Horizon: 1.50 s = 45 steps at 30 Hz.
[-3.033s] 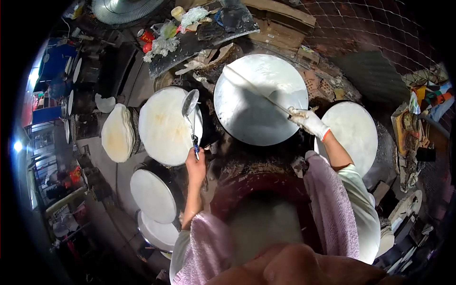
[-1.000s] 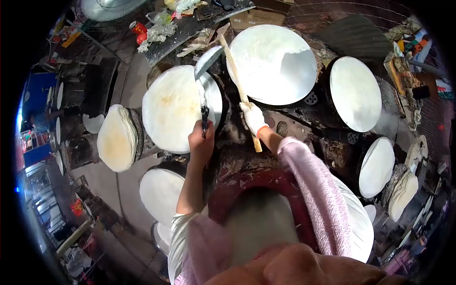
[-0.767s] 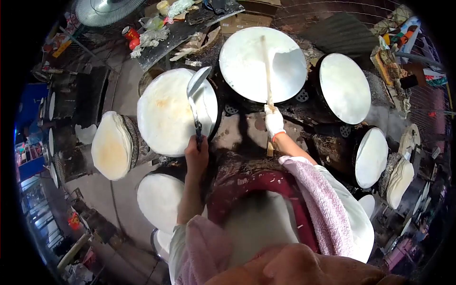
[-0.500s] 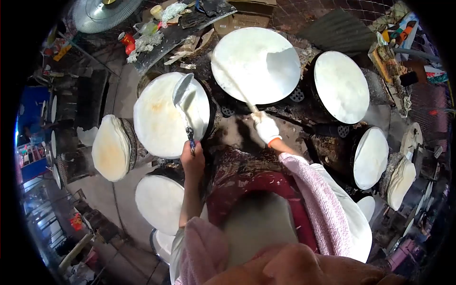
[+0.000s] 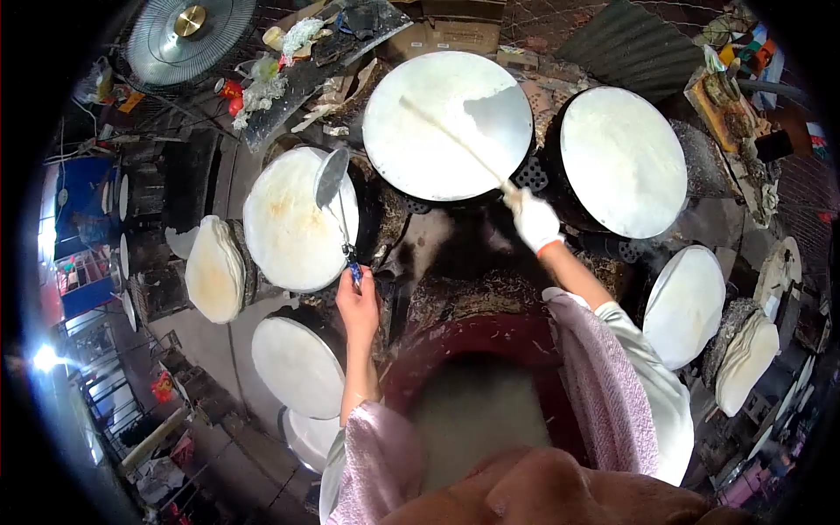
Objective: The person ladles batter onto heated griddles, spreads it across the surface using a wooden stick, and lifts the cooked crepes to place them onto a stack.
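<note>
My bare left hand is closed round the dark handle of a metal ladle. The ladle's bowl hangs over the right edge of a round pan with a browned pale sheet. In a white glove, my right hand grips a long thin wooden stick. That stick reaches up and left across the large central round pan, whose surface is mostly coated white, with a greyer patch at its upper right. Whether the stick touches the coating I cannot tell.
More round white pans stand at the right, lower right and lower left. Stacked pale sheets lie at the left, another stack at the far right. Below me is a dark red tub with pale liquid. A fan stands at upper left.
My right hand has moved to the right with the stick, which slants up-left over the central pan. The ladle stays over the left pan's edge. The whole view has shifted a little.
</note>
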Available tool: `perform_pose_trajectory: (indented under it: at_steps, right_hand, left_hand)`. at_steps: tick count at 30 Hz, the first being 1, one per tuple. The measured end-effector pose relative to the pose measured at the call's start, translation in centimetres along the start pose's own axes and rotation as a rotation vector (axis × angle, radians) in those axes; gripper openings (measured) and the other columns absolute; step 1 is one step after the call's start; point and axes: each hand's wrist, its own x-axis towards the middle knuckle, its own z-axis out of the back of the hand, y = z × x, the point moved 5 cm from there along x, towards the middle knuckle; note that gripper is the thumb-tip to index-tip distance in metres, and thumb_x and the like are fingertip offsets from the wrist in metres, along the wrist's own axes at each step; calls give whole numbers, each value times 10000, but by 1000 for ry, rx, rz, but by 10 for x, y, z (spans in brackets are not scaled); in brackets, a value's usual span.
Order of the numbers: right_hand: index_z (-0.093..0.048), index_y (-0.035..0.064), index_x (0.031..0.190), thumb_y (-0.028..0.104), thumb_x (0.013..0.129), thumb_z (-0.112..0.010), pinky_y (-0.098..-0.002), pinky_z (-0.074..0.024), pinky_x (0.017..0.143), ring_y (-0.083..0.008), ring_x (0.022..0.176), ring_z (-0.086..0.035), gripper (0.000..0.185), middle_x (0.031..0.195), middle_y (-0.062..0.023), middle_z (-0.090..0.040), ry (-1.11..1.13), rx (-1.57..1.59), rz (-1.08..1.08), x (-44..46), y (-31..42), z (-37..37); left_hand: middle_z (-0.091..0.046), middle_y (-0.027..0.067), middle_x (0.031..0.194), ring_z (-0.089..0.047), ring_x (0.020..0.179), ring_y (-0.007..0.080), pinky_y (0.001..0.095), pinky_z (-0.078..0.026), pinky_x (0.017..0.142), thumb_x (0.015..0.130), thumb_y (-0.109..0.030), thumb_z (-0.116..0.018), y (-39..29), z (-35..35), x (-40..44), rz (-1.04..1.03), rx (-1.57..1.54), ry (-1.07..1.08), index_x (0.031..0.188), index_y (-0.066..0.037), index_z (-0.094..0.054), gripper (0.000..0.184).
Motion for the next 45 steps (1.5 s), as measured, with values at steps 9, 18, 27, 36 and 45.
perform_pose_trajectory:
  at_steps: [9, 18, 27, 36, 45]
  right_hand:
    - [-558, 69, 1186, 371, 922, -539, -515, -490, 682, -440, 795, -632, 401, 860, -251, -648, 63, 155, 60, -12, -17, -1]
    - [-395, 34, 1348, 412, 945, -447, -523, -495, 715, -441, 787, -627, 555, 885, -252, -651, -217, -84, -68, 151, -42, 46]
    - [-603, 43, 1201, 180, 874, -651, -286, -487, 846, -163, 923, -651, 358, 1012, -89, -697, 52, 393, 51, 59, 39, 69]
    - [-575, 16, 1271, 145, 909, -646, -171, -401, 619, -22, 699, -476, 390, 908, 62, -595, -85, 1268, -334, -29, -47, -3]
    - [-580, -4, 1247, 207, 896, -653, -234, -473, 802, -97, 886, -595, 416, 1005, -57, -676, 35, 903, -297, -16, -55, 19]
  left_hand:
    - [-501, -43, 710, -411, 619, 31, 207, -352, 550, 938, -124, -577, 4, -25, 3, 46, 61, 26, 943, -15, -572, 109]
    - [-546, -12, 778, -461, 704, 51, 217, -401, 630, 936, -124, -577, -16, -31, 0, -6, 127, 24, 951, 1, -580, 126]
    - [-577, 10, 867, -504, 797, 74, 223, -423, 743, 951, -94, -558, -17, -46, 0, -23, 150, 95, 1007, 27, -567, 134]
    - [-470, -13, 608, -399, 507, 52, 243, -322, 452, 948, -172, -570, -23, -103, 46, 5, 68, 211, 894, -4, -563, 177]
    - [-473, -4, 600, -404, 425, 97, 247, -300, 398, 952, -136, -519, -68, -217, 197, 65, -145, 558, 820, -45, -491, 163]
